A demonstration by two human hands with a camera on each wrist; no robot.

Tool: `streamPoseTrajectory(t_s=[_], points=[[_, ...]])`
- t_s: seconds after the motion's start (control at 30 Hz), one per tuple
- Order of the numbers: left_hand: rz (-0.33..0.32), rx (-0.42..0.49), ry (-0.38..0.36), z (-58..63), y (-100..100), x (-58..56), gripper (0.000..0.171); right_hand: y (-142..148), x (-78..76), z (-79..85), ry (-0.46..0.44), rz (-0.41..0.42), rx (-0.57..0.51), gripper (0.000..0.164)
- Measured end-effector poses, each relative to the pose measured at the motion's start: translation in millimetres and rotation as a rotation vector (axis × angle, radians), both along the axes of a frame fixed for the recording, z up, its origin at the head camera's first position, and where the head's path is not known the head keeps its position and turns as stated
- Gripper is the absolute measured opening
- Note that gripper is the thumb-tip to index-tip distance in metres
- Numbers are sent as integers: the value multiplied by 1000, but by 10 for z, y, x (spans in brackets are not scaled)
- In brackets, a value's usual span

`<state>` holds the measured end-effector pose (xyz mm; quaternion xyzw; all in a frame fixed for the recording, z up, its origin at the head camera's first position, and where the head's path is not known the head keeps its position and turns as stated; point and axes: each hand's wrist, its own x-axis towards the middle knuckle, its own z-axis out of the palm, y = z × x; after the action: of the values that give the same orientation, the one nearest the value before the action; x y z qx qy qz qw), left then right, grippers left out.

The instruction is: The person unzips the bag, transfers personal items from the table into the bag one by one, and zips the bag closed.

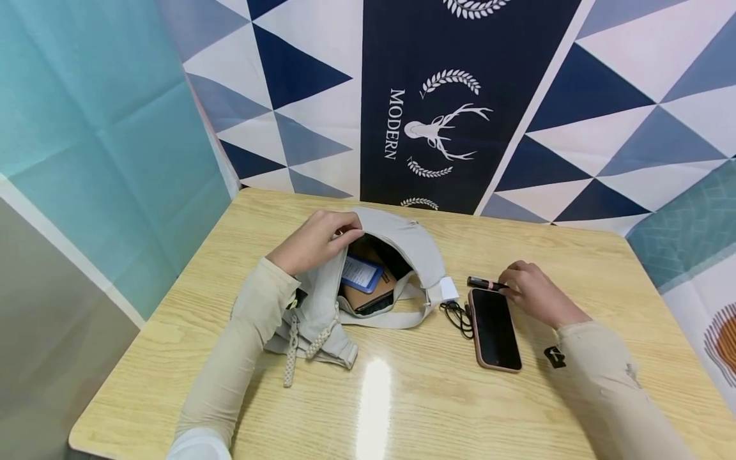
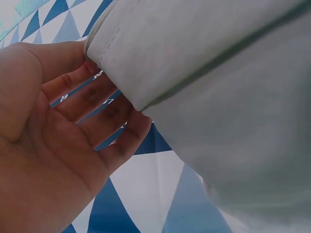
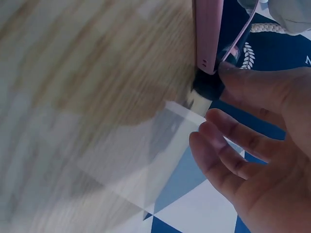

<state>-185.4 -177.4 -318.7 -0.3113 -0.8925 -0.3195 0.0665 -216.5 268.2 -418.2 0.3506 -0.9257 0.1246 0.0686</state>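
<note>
- Near the far edge of the desk [image 1: 425, 409], in the head view, the left hand [image 1: 316, 241] is pinching the grey bag [image 1: 422, 248] by its rim; toward the right edge, the right hand [image 1: 536, 295] is gripping the black tube [image 1: 482, 282] by its end;
- in the left wrist view, the bag's cloth is looking soft; the zipped rim is probably offering the best hold;
- in the right wrist view, the tube is seeming light, stiff, perhaps slippery.
</note>
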Motion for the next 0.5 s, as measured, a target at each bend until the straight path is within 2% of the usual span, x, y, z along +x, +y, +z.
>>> streamPoseTrajectory(t_s=[0.13,0.23,0.5], points=[[-3,-5,-4,-10,11,-1,16,50,66,-36,13,-79,-18,12],[-5,-11,-9,-15,20,0,17,77,136,-63,70,-124,-41,13],[-1,-14,-2,-7,12,2,18,-84,326,5,248,-93,-94,15]])
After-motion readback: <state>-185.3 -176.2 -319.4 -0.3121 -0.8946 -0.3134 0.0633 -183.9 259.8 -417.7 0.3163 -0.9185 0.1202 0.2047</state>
